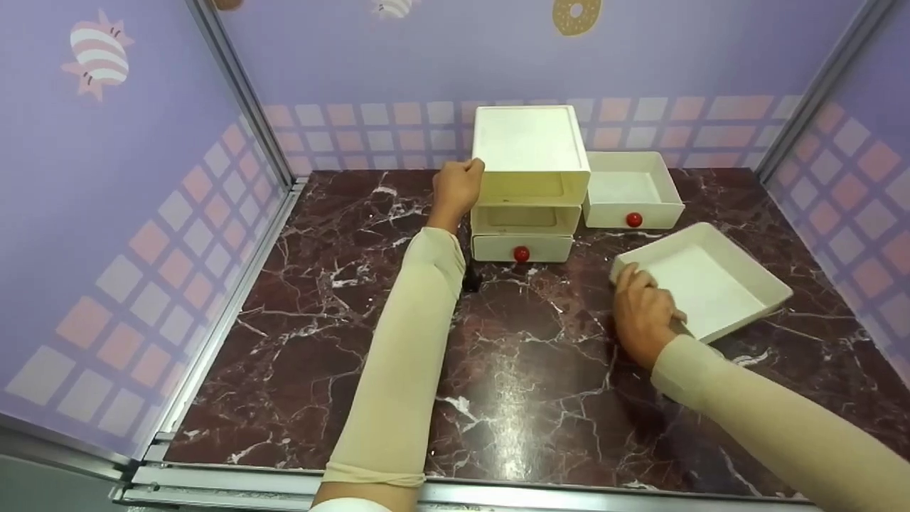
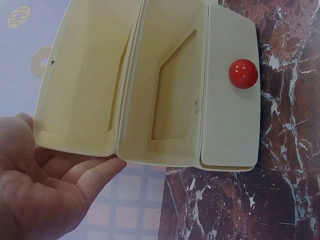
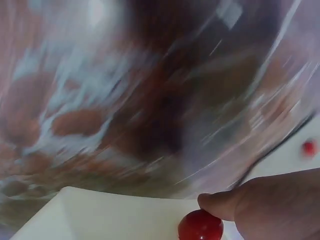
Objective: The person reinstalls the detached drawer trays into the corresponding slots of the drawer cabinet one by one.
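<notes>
A small cream-white drawer cabinet (image 1: 532, 139) stands near the back wall. Its top two slots are hollow, and a bottom drawer (image 2: 230, 115) with a red knob sits in the lowest one. My left hand (image 1: 457, 186) holds the cabinet's upper left edge, fingers along the side wall (image 2: 95, 177) and thumb near the top. Off to the right, my right hand (image 1: 645, 313) grips a pulled-out white drawer (image 1: 700, 284) by its front, which is turned toward the lower left. In the right wrist view the thumb (image 3: 220, 206) lies against its red knob (image 3: 201, 226).
Another loose drawer (image 1: 625, 178) with a red knob sits right of the cabinet, close to the back wall. Purple patterned panels (image 1: 398, 64) enclose the dark marbled tabletop (image 1: 341, 299) on three sides. A metal rail (image 1: 270, 480) runs along the front edge.
</notes>
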The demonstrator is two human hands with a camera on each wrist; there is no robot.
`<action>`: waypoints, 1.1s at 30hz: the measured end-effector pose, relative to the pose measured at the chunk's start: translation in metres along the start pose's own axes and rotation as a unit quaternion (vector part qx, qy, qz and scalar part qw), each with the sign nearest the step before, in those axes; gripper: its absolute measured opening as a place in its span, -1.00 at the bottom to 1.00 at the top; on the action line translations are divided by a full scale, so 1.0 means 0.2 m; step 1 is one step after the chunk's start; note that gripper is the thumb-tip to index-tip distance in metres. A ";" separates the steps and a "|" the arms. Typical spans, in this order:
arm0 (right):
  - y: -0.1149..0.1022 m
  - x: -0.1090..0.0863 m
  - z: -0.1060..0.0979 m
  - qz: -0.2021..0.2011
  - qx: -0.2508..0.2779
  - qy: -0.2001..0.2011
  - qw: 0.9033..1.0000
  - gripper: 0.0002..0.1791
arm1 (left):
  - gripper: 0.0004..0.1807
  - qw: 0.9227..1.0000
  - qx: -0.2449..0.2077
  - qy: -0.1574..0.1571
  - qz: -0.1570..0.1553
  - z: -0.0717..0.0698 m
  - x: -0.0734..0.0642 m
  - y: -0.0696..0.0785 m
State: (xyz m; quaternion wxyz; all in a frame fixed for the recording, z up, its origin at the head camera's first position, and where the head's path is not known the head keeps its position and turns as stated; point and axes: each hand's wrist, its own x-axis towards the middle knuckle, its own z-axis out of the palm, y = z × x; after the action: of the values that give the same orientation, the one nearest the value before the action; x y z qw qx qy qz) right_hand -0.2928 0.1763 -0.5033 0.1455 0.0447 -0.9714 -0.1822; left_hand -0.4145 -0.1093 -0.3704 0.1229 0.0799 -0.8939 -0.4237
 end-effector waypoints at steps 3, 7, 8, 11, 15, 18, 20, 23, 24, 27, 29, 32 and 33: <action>-0.07 -0.12 -0.10 -0.073 -0.041 -0.010 0.996 -0.28 | -0.49 1.000 0.000 -0.003 -0.001 0.00 0.00 0.00; -0.17 -0.30 -0.23 -0.159 -0.088 -0.015 0.983 -0.12 | -0.50 1.000 0.004 -0.004 0.005 0.00 0.00 0.01; -0.20 -0.34 -0.26 -0.174 -0.089 -0.008 0.981 -0.09 | -0.50 1.000 0.004 -0.003 0.007 0.00 0.00 0.01; -0.27 -0.45 -0.30 -0.203 -0.067 0.038 0.976 -0.10 | -0.49 1.000 0.003 -0.002 0.015 0.00 0.00 0.00; -0.36 -0.52 -0.31 -0.236 -0.046 0.120 0.963 -0.13 | -0.48 1.000 0.003 -0.002 0.018 -0.01 0.01 -0.01; -0.42 -0.53 -0.30 -0.250 -0.043 0.164 0.953 -0.19 | -0.48 1.000 0.008 -0.001 0.015 -0.01 0.01 -0.01; -0.44 -0.53 -0.29 -0.254 -0.042 0.182 0.949 -0.26 | -0.48 1.000 0.010 -0.001 0.013 -0.01 0.00 -0.01; -0.47 -0.53 -0.28 -0.262 -0.038 0.191 0.945 -0.27 | -0.48 1.000 0.009 0.000 0.011 0.00 0.00 -0.02; -0.47 -0.53 -0.28 -0.265 -0.038 0.192 0.944 -0.25 | -0.48 1.000 0.008 0.000 0.012 0.00 0.00 -0.02; -0.47 -0.52 -0.29 -0.273 -0.037 0.188 0.943 -0.20 | -0.47 1.000 0.004 0.002 0.010 0.00 -0.01 -0.02; -0.47 -0.51 -0.30 -0.273 -0.037 0.185 0.943 -0.15 | -0.47 1.000 0.004 0.001 0.010 -0.01 -0.01 -0.01; -0.46 -0.47 -0.33 -0.277 -0.035 0.173 0.944 -0.04 | -0.47 1.000 0.006 0.002 0.008 -0.01 0.00 -0.01; -0.45 -0.46 -0.34 -0.278 -0.033 0.174 0.944 0.00 | -0.47 1.000 0.007 0.002 0.008 -0.01 0.00 -0.01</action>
State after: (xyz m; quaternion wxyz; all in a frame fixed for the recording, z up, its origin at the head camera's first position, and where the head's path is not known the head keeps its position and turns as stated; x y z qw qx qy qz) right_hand -0.1818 0.0811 -0.4998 0.2573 0.3391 -0.8734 -0.2366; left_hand -0.4139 -0.1113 -0.3709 0.1274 0.0745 -0.8972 -0.4162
